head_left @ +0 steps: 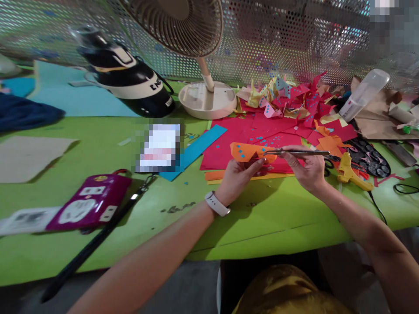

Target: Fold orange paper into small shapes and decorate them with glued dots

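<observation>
My left hand (240,176) pinches an orange folded paper piece (247,151) that carries several small blue dots. In my right hand (307,170) is a pair of metal tweezers (306,152), lying nearly level. Its tips point left and meet the right part of the orange paper; whether they grip a dot is too small to tell. Under both hands lie red paper sheets (225,148) strewn with tiny blue paper bits (262,139). Orange paper strips (214,175) stick out at the front edge of the sheets.
Behind the sheets is a heap of folded paper shapes (294,98). A yellow glue gun (352,172) lies right of my hand. Leftward are a blue paper strip (199,148), a phone (160,146), a purple pouch (94,200), a black bottle (131,83) and a fan (206,102).
</observation>
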`<state>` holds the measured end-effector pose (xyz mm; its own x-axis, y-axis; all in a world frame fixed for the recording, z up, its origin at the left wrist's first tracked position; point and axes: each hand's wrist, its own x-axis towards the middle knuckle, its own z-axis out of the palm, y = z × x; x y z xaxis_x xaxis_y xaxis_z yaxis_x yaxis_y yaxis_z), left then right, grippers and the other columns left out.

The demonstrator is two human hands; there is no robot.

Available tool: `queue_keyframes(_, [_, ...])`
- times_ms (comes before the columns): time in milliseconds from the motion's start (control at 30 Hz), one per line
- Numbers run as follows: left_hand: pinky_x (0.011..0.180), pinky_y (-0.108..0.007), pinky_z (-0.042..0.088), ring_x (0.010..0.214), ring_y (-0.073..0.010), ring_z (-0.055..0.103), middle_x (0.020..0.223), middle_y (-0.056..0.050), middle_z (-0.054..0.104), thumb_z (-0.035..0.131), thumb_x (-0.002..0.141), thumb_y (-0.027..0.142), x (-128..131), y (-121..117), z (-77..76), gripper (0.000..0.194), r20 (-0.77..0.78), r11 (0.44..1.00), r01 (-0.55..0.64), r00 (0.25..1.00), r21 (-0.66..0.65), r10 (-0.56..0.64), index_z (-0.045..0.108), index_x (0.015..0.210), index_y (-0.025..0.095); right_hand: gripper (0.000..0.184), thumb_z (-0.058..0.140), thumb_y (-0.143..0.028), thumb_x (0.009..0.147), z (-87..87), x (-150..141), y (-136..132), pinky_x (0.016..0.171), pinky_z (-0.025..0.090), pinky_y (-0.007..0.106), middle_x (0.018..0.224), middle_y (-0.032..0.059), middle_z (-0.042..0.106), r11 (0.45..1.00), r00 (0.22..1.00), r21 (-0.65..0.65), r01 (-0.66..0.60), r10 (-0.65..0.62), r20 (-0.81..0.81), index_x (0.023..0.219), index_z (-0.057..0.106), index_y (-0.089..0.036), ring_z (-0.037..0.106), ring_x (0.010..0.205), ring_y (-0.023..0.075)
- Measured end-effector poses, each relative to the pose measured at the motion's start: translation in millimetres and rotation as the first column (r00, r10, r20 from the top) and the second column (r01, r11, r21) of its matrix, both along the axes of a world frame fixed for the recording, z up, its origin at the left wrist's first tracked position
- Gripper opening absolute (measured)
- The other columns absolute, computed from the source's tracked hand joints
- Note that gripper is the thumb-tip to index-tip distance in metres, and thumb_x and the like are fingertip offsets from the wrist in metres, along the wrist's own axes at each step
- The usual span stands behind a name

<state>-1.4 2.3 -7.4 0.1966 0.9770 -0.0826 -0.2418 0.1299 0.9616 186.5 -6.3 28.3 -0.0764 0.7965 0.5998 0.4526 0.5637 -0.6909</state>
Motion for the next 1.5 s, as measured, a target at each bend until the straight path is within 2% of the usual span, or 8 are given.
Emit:
queue_keyframes(167, [0.073,-0.034,0.064,0.081,-0.0268,0.078,0.091,-0.012,0.080,0.087,0.062,0.058,-0.3,0.6,-0.5,0.054,0.005,1.000,0.009,1.000,0.002,-0.009,0.073,0.090,0.015,0.011,0.067,-0.023,0.090,1.0,-0.9,0.1,0.073,0.063,0.028,0.091,0.0021,0.080,0.999,0.999,0.047,-0.020,0.022,-0.040,0.092,0.078,-0.023,0.077,0.078,0.0163])
queue_keyframes(367, [0.073,-0.035,0.064,0.082,-0.0277,0.078,0.090,-0.011,0.079,0.087,0.062,0.058,-0.5,-0.1,0.5,0.053,-0.004,1.000,0.006,1.000,0.004,-0.006,0.072,0.089,0.015,0.015,0.064,-0.030,0.093,3.3,1.1,0.7,0.073,0.062,0.027,0.092,0.0013,0.079,1.000,1.000,0.020,-0.009,0.008,0.029,0.095,0.078,-0.025,0.076,0.079,0.0160])
queue_keyframes(1033, [0.076,-0.039,0.064,0.085,-0.0298,0.077,0.091,-0.012,0.079,0.087,0.062,0.056,-0.2,0.1,0.4,0.051,0.008,1.000,-0.007,1.000,-0.006,0.007,0.072,0.088,0.014,0.016,0.064,-0.034,0.093,6.3,0.2,-1.6,0.074,0.063,0.031,0.091,0.0018,0.079,1.000,1.000,0.005,-0.023,0.023,-0.018,0.095,0.078,-0.026,0.076,0.079,0.0169])
queue_keyframes(1300, [0.073,-0.034,0.063,0.086,-0.0284,0.077,0.096,-0.013,0.079,0.089,0.062,0.052,-3.0,4.2,-1.3,0.051,0.037,0.999,-0.025,0.999,-0.037,0.026,0.071,0.092,0.015,0.019,0.064,-0.038,0.092,14.3,17.4,12.4,0.090,0.061,0.035,0.104,0.0019,0.078,0.989,0.990,0.042,0.139,-0.137,-0.046,0.105,0.075,-0.028,0.074,0.098,0.0192])
queue_keyframes(1400, [0.072,-0.034,0.062,0.086,-0.0279,0.077,0.096,-0.013,0.079,0.090,0.060,0.050,-4.0,7.4,-0.1,0.053,0.054,0.998,-0.043,0.998,-0.042,0.046,0.071,0.094,0.014,0.020,0.064,-0.033,0.092,16.2,32.0,22.9,0.089,0.061,0.036,0.105,0.0027,0.078,0.996,0.993,0.005,0.090,-0.090,0.077,0.108,0.074,-0.026,0.075,0.096,0.0195])
queue_keyframes(1500, [0.072,-0.034,0.062,0.085,-0.0280,0.077,0.094,-0.013,0.079,0.091,0.057,0.050,-4.6,10.8,0.3,0.054,0.066,0.998,-0.053,0.996,-0.030,0.055,0.072,0.092,0.013,0.025,0.062,-0.019,0.089,12.2,46.0,30.5,0.092,0.059,0.038,0.111,0.0046,0.078,0.998,0.927,-0.050,0.041,-0.019,0.374,0.108,0.076,-0.025,0.074,0.103,0.0214])
